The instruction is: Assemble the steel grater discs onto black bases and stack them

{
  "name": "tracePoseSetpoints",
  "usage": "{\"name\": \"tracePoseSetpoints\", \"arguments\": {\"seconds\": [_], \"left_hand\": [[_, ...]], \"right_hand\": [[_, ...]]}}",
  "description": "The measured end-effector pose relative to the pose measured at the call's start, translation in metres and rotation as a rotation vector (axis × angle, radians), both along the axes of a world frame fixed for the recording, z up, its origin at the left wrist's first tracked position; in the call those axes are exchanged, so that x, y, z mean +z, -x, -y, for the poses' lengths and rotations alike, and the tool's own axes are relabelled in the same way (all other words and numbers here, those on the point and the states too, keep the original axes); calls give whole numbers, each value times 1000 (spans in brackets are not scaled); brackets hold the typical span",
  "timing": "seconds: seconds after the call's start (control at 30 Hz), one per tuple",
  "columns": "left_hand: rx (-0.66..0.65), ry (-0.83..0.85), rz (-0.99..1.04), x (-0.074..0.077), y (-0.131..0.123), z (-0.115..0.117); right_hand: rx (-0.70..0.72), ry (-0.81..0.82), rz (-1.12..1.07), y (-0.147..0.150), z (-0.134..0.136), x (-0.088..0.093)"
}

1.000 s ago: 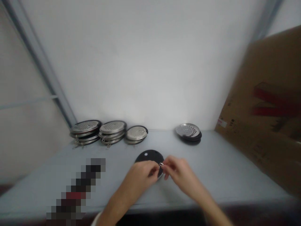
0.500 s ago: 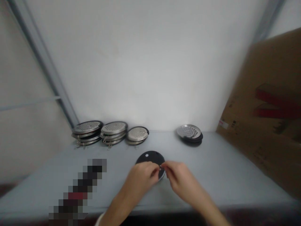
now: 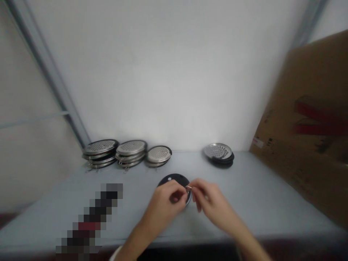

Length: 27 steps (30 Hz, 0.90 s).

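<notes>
1. Nearest, the person's left hand (image 3: 165,204), with a white cuff (image 3: 115,252) at its wrist, curls over the near part of a round black disc (image 3: 174,179). Its fingers are bent inward and hide that part, so I cannot tell whether they grip the disc.
2. The right hand (image 3: 212,203) comes in from the right, its thumb and forefinger pinched closed on a small silver metal clip (image 3: 188,187) at the disc's right rim. The other fingers curl loosely below.
3. The disc lies low on the pale grey worktop (image 3: 244,210), around the middle of its width and well in from the front edge. It is round, so it has no long axis; a small pale hole shows toward its far left, and a steel edge shows beside the right hand. The clip's length runs roughly left to right, across the view.
4. Left of the hands, a pixelated, unreadable long object (image 3: 92,217) lies diagonally near the front edge, apart from the disc.
5. Along the far edge stand three stacks of round perforated steel graters with black backs (image 3: 131,148), left of centre. A fourth stack (image 3: 219,151) stands right of centre.
6. A brown cardboard sheet (image 3: 307,127) with red markings leans at the right end, against a white wall (image 3: 168,72).
</notes>
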State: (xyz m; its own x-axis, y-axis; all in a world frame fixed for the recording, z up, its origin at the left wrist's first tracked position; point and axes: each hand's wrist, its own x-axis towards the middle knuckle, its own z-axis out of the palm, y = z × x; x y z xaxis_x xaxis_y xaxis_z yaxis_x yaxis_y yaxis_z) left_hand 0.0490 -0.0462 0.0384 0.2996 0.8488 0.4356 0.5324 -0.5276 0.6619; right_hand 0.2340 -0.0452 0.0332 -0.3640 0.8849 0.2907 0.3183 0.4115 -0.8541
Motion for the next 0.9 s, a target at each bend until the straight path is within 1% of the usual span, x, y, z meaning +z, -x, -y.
{"name": "tracePoseSetpoints", "arguments": {"seconds": [0.07,0.13,0.33,0.5,0.57,0.7,0.9], "left_hand": [[-64,57,99,7,0,2],[-118,110,155,12,1,3],[-197,192,210,13,9,0],[-172,215,163,14,12,-1],[-162,219,136,16,11,-1],[-160,237,116,17,11,-1],[-138,254,127,12,16,-4]], "right_hand": [[9,36,-69,0,1,2],[14,55,-121,1,1,3],[33,84,-159,1,2,4],[91,175,-51,0,2,2],[85,189,1,1,2,1],[47,122,53,3,2,-2],[45,63,54,7,6,-2]]}}
